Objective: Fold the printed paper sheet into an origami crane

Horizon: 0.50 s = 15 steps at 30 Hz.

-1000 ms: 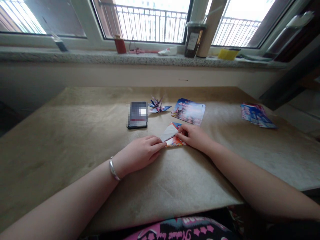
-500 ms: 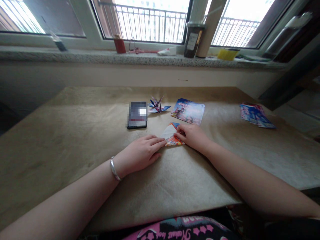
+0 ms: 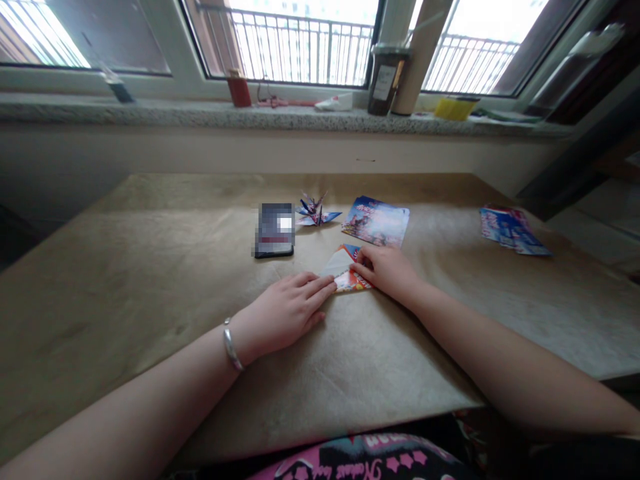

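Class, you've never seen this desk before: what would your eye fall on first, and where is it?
Probably the left hand and right hand, both touching a folded, bright orange-edged paper near the middle of the table. Next, perhaps, the spiky origami beyond them, between the phone and the printed sheets.

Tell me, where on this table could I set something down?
Broad bare tabletop lies left of the phone and left hand; another patch lies between the square sheets and the blue papers at far right. Crowded: the middle, where that hand and the right hand touch folded paper near the paper crane.
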### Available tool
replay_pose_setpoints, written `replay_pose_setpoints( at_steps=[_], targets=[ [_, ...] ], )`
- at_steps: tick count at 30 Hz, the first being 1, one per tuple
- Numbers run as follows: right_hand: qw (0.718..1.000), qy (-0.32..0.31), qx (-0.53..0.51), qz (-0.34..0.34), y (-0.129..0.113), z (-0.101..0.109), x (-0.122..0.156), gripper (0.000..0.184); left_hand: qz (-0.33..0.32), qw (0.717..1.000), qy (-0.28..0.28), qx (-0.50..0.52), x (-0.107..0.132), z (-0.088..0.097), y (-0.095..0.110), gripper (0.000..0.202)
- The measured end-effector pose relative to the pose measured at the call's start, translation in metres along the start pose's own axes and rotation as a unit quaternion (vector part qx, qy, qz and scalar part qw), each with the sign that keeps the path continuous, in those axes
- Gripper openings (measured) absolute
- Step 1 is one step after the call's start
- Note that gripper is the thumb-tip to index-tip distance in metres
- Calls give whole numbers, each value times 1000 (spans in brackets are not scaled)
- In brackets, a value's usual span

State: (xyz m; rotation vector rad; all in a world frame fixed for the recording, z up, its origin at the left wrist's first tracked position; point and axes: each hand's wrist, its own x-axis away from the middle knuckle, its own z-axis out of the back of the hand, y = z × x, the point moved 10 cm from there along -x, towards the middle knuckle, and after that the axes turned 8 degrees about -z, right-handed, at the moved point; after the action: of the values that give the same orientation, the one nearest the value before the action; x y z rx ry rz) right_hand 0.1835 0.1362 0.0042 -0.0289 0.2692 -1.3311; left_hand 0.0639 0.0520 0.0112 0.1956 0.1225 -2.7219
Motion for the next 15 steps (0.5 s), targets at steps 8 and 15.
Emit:
replay_pose_setpoints(
  at_steps=[8,15],
  targets=[
    [996,57,-37,55,-5,13,5,13,-1,1000,-9,-12,0,-3,1,47],
    [970,68,-114,205,-34,31,24,18,-9,1000,-7,-28,1,-3,2,46]
  ],
)
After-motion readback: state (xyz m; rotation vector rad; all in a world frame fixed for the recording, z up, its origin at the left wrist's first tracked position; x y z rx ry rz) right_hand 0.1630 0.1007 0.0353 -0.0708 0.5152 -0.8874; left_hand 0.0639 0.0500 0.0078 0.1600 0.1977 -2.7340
